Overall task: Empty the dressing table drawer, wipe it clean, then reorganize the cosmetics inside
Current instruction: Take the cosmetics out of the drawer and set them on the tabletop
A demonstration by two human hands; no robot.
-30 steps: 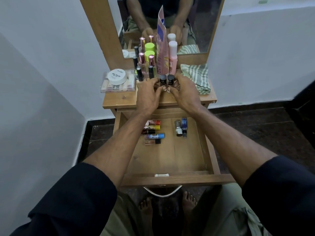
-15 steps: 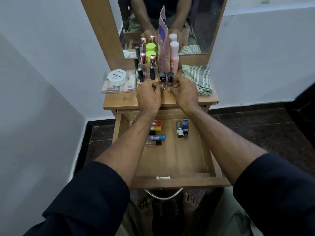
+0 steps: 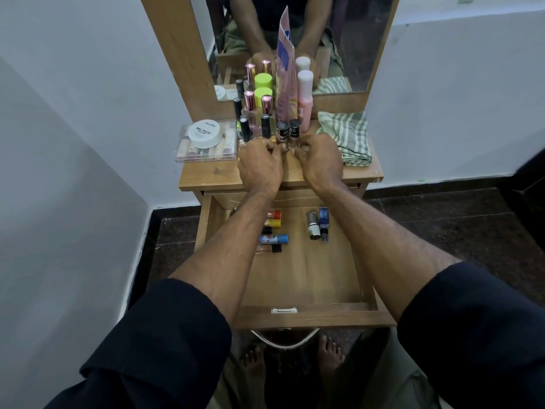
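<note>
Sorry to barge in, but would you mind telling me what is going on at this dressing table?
A person is sorting cosmetics. Both hands, the left hand and the right hand, are closed around two small dark-capped bottles on the tabletop, amid other bottles. The drawer stands open with a few items already lying inside. A striped cloth lies folded at the right.

A mirror (image 3: 348, 39) stands beyond the hands against the white wall (image 3: 88, 84). Dark floor tiles (image 3: 442, 225) spread to the right of the hands, and bare feet (image 3: 330, 351) show below them.
</note>
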